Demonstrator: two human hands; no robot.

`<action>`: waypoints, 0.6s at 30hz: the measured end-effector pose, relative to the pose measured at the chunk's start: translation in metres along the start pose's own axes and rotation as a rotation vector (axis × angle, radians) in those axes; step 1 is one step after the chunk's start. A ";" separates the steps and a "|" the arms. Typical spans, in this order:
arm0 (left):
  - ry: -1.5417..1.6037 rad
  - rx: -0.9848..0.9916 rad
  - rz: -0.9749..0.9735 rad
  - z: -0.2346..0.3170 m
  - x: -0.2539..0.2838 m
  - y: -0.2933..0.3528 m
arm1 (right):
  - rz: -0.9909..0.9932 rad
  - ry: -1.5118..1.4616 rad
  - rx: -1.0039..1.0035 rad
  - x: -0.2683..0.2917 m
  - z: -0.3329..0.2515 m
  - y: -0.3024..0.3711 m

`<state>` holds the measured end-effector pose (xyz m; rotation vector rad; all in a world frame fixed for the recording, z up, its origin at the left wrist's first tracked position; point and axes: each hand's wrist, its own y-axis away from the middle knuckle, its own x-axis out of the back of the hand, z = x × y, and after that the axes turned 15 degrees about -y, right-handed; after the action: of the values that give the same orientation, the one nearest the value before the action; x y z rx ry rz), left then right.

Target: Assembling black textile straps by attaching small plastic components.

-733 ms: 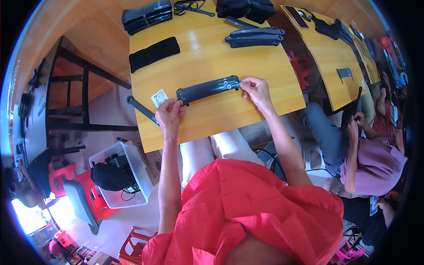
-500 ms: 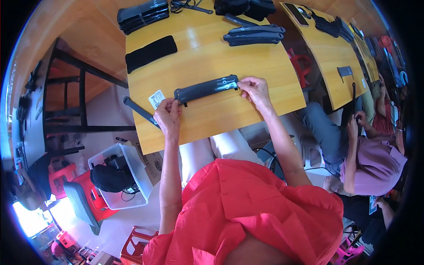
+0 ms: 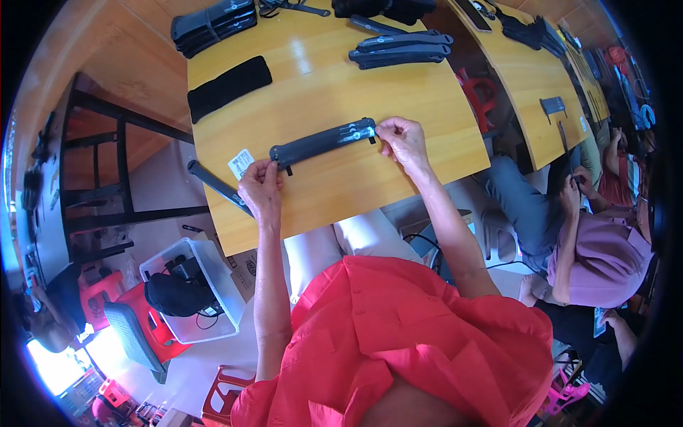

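A long dark padded strap with pale printing near its right end lies across the table in front of me. Its left end is pinched between the thumb and fingers of my left hand. My right hand pinches the opposite end. Two small black tabs stick out from the strap's near edge, one by each hand. Beside my left fingers lies a white printed label. A narrower dark strap rests along the table's left edge, partly beyond it.
On the wooden table are a black fabric pouch, a bundle of dark straps and a pile of similar straps. A clear plastic bin stands on the floor at left. Another person sits at right.
The view has shifted slightly, so the table appears a little further left. Both hands keep their pinch on the strap's ends.
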<state>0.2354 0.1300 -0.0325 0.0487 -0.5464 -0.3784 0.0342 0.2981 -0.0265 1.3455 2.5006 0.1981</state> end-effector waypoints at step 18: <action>-0.030 0.019 0.011 0.000 0.001 -0.002 | 0.061 -0.002 -0.001 -0.004 0.000 -0.001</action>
<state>0.2352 0.1279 -0.0324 0.0581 -0.5801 -0.3640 0.0355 0.2940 -0.0258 1.4219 2.4599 0.2111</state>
